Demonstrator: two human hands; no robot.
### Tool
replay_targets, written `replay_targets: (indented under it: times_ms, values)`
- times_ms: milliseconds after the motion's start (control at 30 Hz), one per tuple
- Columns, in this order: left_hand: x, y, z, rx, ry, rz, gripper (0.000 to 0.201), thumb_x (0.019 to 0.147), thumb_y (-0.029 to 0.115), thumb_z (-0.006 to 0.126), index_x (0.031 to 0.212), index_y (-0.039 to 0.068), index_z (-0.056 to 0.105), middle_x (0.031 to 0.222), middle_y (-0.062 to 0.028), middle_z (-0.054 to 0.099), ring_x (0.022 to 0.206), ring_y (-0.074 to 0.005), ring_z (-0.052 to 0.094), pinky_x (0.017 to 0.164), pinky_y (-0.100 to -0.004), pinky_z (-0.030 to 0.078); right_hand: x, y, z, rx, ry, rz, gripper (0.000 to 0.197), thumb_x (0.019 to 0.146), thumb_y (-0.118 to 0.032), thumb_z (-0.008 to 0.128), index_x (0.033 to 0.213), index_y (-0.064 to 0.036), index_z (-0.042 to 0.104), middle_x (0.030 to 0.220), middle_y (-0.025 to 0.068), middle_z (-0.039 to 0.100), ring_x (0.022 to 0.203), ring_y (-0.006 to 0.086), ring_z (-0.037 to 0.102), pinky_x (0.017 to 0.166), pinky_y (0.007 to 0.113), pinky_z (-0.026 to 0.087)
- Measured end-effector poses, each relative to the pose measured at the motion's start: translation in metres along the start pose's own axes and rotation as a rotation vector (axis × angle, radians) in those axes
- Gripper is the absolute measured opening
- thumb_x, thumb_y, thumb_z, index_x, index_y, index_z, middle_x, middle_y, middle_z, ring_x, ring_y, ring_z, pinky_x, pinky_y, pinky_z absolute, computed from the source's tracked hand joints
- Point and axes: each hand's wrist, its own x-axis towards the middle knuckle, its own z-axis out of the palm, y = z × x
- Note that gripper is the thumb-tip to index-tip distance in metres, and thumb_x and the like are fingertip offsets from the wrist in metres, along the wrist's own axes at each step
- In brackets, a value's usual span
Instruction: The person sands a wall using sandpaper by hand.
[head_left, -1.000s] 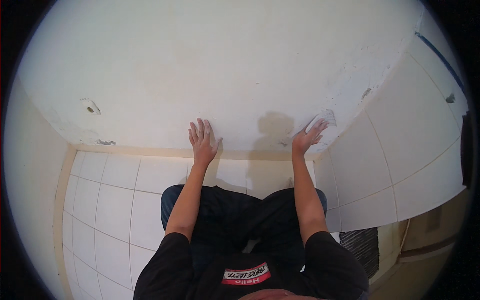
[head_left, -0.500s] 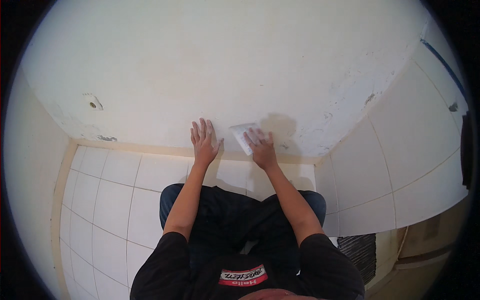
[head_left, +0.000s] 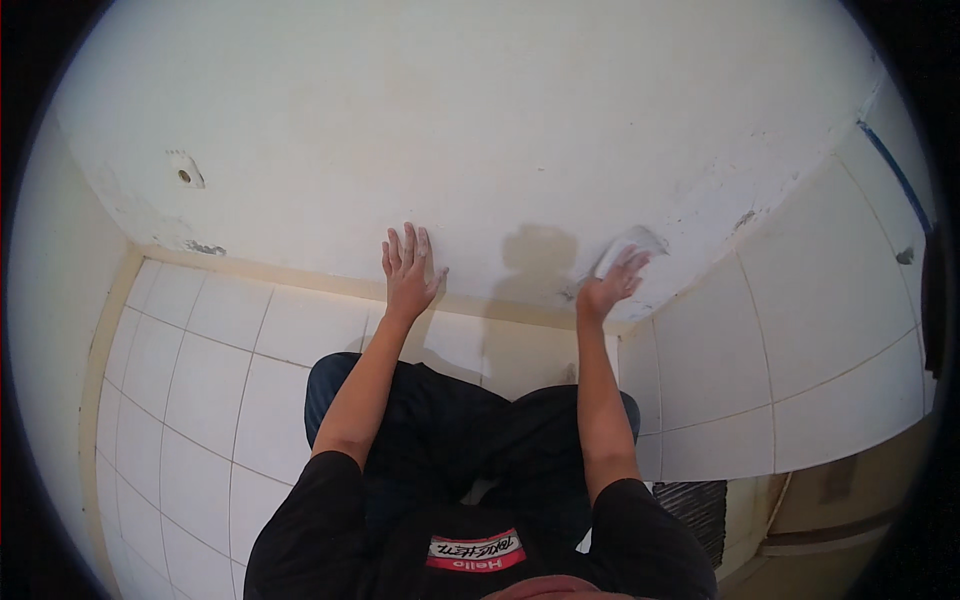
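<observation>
My left hand [head_left: 408, 273] is braced against the pale wall [head_left: 470, 130] with its fingers spread, and it holds nothing. Whitish dust shows on its fingertips. Farther right, my right hand [head_left: 608, 290] presses a thin whitish sheet [head_left: 640, 240], which looks like sandpaper seen from its back, against the lower wall. My fingers cover the sheet's near part, and the hand and sheet are slightly blurred. Chalky white smears and a dark scuffed spot [head_left: 568, 296] mark the wall around this hand.
White floor tiles [head_left: 210, 385] run along the wall's cream base strip [head_left: 300, 278]. A socket-like fitting [head_left: 184, 172] sits in the wall at the left. Tiled raised surfaces [head_left: 720, 330] stand at the right, near a dark ribbed piece [head_left: 692, 515]. My bent knees are close to the wall.
My right hand has swept the sheet to the right along the wall, away from the left hand. The left hand stays in about the same place on the wall.
</observation>
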Motion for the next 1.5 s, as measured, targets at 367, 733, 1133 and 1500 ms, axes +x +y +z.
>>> replay_targets:
  times_ms: [367, 733, 1133, 1500]
  values:
    - [0.0, 0.005, 0.0, -0.043, 0.019, -0.002, 0.095, 0.088, 0.038, 0.076, 0.163, 0.008, 0.027, 0.172, -0.0181, 0.017, 0.157, -0.047, 0.007, 0.125, -0.0596, 0.009, -0.1, -0.052, 0.035, -0.037, -0.635, -0.811, 0.067, 0.091, -0.011, 0.051, 0.157, -0.0206, 0.046, 0.166, 0.0078, 0.037, 0.155, 0.0281, 0.03, 0.122, 0.065, 0.01]
    - [-0.003, -0.001, 0.0, -0.007, -0.003, -0.022, 0.093, 0.09, 0.04, 0.074, 0.163, 0.008, 0.027, 0.172, -0.0177, 0.018, 0.157, -0.0473, 0.007, 0.125, -0.0594, 0.01, 0.002, 0.002, -0.002, -0.082, -0.127, -0.298, 0.086, 0.08, -0.006, 0.052, 0.163, -0.0094, 0.03, 0.169, 0.0243, 0.021, 0.159, 0.0405, 0.015, 0.12, 0.07, 0.002]
    - [-0.002, 0.001, -0.002, -0.001, -0.006, -0.02, 0.094, 0.089, 0.039, 0.075, 0.163, 0.008, 0.027, 0.172, -0.0177, 0.017, 0.157, -0.0472, 0.008, 0.124, -0.0602, 0.011, -0.048, -0.035, 0.017, 0.009, -0.278, -0.387, 0.079, 0.087, -0.01, 0.052, 0.163, -0.0137, 0.032, 0.169, 0.0216, 0.023, 0.158, 0.0383, 0.017, 0.121, 0.066, 0.006]
    - [-0.003, 0.001, -0.002, -0.019, -0.011, -0.014, 0.095, 0.088, 0.039, 0.075, 0.164, 0.009, 0.026, 0.172, -0.0172, 0.015, 0.157, -0.0467, 0.007, 0.125, -0.0596, 0.01, -0.065, -0.038, 0.024, -0.039, -0.575, -0.75, 0.069, 0.086, -0.006, 0.052, 0.154, -0.0144, 0.049, 0.167, 0.0144, 0.033, 0.156, 0.0364, 0.025, 0.122, 0.066, 0.006]
